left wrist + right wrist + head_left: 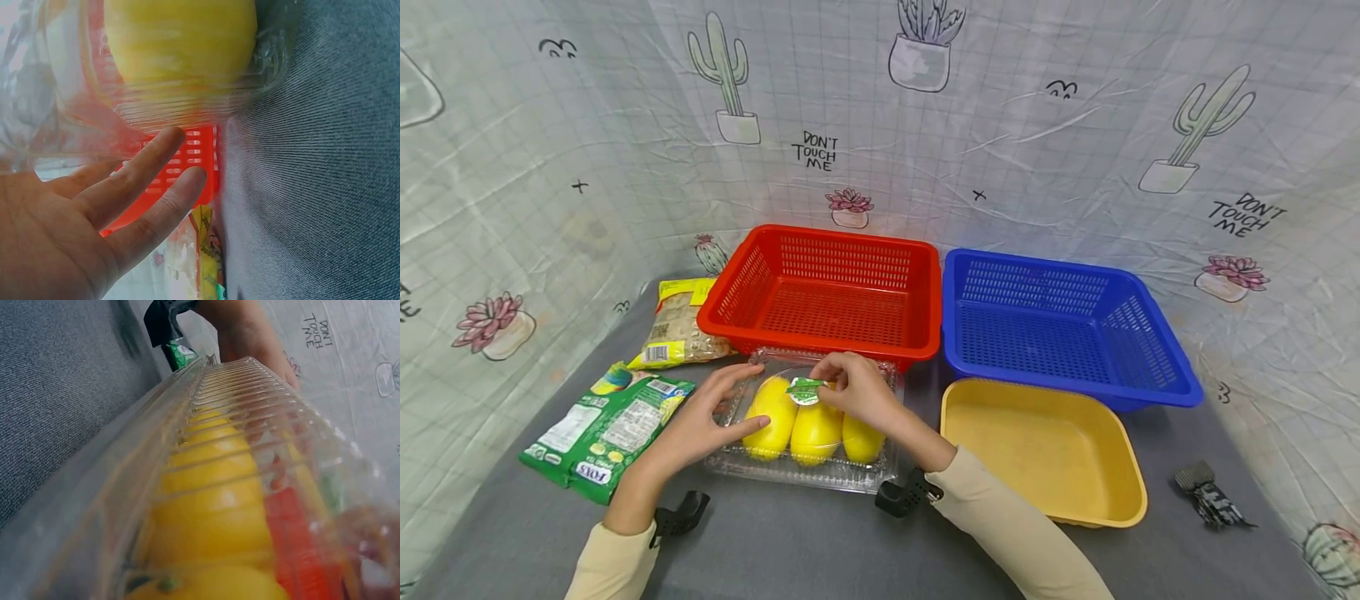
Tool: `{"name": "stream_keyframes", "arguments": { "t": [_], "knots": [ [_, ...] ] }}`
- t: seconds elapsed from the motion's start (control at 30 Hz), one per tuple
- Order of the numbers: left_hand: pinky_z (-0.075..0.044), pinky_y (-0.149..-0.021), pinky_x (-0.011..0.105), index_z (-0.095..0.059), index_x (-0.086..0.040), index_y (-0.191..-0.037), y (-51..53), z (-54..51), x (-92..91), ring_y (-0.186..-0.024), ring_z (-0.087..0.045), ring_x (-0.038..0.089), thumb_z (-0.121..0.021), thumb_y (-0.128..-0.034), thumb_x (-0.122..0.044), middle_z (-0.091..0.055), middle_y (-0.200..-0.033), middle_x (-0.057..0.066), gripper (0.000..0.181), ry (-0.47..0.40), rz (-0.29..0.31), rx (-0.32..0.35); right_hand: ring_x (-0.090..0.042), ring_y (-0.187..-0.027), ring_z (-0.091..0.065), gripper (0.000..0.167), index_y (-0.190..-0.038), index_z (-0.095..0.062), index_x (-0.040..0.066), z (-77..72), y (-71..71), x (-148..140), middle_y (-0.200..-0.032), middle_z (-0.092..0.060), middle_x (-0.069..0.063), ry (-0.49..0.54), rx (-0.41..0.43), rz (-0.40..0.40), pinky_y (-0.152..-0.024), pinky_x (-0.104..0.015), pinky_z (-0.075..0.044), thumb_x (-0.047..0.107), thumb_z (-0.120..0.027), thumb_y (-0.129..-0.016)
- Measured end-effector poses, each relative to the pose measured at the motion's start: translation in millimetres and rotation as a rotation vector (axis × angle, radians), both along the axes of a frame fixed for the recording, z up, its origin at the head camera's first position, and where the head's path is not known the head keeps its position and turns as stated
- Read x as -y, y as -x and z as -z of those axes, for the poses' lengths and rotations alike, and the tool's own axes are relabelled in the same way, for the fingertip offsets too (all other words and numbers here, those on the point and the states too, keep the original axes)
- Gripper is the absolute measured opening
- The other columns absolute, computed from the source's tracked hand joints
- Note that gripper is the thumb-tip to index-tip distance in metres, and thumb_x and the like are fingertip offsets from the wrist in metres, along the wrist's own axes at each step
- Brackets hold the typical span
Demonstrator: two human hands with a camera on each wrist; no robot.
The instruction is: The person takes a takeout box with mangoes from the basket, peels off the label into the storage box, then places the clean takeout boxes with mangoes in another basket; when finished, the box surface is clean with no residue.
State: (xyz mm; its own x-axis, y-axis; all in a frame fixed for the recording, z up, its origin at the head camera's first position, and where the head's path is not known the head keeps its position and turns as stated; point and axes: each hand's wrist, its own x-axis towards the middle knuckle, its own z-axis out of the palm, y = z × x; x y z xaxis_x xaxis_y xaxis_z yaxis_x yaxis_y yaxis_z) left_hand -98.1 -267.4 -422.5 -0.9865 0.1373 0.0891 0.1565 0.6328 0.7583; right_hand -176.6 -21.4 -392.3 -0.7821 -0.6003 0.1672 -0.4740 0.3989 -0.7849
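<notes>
Two long cream sleeves (pixel 1022 533) lie nearest the camera, in front of a clear, rectangular plastic box with ribbed walls (pixel 797 477), each with one black wrist mount (pixel 681 512) by its cuff. Inside that box, the landmark for everything else, sit three smooth, yellow, oval fruits (pixel 816 425) side by side. At its left side the left hand (pixel 696 425) is spread, fingers extended, thumb reaching over the lid; above its top the right hand (pixel 865 392) pinches the edge of one green-and-white paper label (pixel 805 390) between thumb and fingers. Two perforated rectangular plastic baskets stand beyond the box: one red basket (pixel 842 308) directly behind it, one blue basket (pixel 1030 342) behind and to its right. One shallow yellow plastic tray (pixel 1037 450) is to the box's right. Two packets lie to its left: one green printed bag (pixel 613 429) nearer the front, and one yellow-and-clear bag (pixel 677 325) with beige contents farther back
</notes>
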Motion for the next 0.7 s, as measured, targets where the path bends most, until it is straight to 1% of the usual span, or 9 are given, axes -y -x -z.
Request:
{"name": "stream_keyframes", "arguments": {
  "t": [0.1,0.27,0.33,0.5,0.6,0.7],
  "knots": [
    [-0.040,-0.101,0.063,-0.042,-0.017,-0.146,0.1,-1.0,-0.3,-0.129,-0.040,0.038,-0.074,-0.0857,-0.036,-0.032,-0.151,0.014,0.071,-0.001,0.001,0.005,-0.010,-0.067,-0.050,0.014,-0.098,-0.070,0.004,-1.6,-0.3,-1.0,-0.091,-0.069,-0.007,0.012,0.024,-0.019,-0.059,-0.017,-0.043,0.001,-0.071,-0.085],
    [-0.040,-0.101,0.064,-0.041,-0.017,-0.147,0.7,-1.7,-0.7,-0.129,-0.040,0.039,-0.074,-0.0860,-0.036,-0.032,-0.151,0.014,0.072,0.000,0.004,0.010,-0.011,-0.066,-0.049,0.019,-0.103,-0.068,0.001,-3.2,-1.0,-1.8,-0.084,-0.064,-0.006,0.022,0.072,-0.024,-0.058,-0.016,-0.042,-0.001,-0.070,-0.085],
    [-0.040,-0.101,0.064,-0.041,-0.016,-0.147,0.9,-1.7,-0.9,-0.129,-0.040,0.039,-0.074,-0.0863,-0.036,-0.031,-0.151,0.015,0.071,0.001,0.006,0.009,-0.011,-0.065,-0.048,0.021,-0.106,-0.069,0.000,-3.5,-1.2,-2.0,-0.083,-0.064,-0.005,0.023,0.078,-0.027,-0.057,-0.016,-0.040,-0.001,-0.070,-0.085],
    [-0.040,-0.101,0.063,-0.042,-0.016,-0.146,1.2,-0.6,-0.9,-0.128,-0.040,0.038,-0.075,-0.0858,-0.035,-0.033,-0.151,0.014,0.071,-0.004,0.008,-0.006,-0.010,-0.062,-0.045,0.015,-0.099,-0.072,0.000,-3.9,-1.8,-2.1,-0.079,-0.062,-0.003,0.013,0.070,-0.037,-0.055,-0.016,-0.037,-0.001,-0.069,-0.085],
    [-0.039,-0.102,0.063,-0.042,-0.016,-0.146,0.6,0.2,-0.4,-0.129,-0.040,0.037,-0.075,-0.0857,-0.034,-0.033,-0.150,0.014,0.071,-0.008,0.007,-0.012,-0.009,-0.061,-0.045,0.009,-0.093,-0.072,0.002,-3.9,-2.5,-1.9,-0.078,-0.063,-0.003,0.019,0.064,-0.040,-0.055,-0.016,-0.036,0.002,-0.070,-0.085],
    [-0.038,-0.102,0.063,-0.042,-0.017,-0.146,-0.1,0.6,0.0,-0.130,-0.038,0.037,-0.074,-0.0860,-0.035,-0.033,-0.151,0.014,0.071,-0.007,0.007,-0.009,-0.007,-0.061,-0.045,0.006,-0.092,-0.072,0.002,-4.1,-3.5,-2.1,-0.078,-0.063,-0.003,0.024,0.065,-0.039,-0.056,-0.015,-0.037,0.004,-0.070,-0.086]
  ]
}}
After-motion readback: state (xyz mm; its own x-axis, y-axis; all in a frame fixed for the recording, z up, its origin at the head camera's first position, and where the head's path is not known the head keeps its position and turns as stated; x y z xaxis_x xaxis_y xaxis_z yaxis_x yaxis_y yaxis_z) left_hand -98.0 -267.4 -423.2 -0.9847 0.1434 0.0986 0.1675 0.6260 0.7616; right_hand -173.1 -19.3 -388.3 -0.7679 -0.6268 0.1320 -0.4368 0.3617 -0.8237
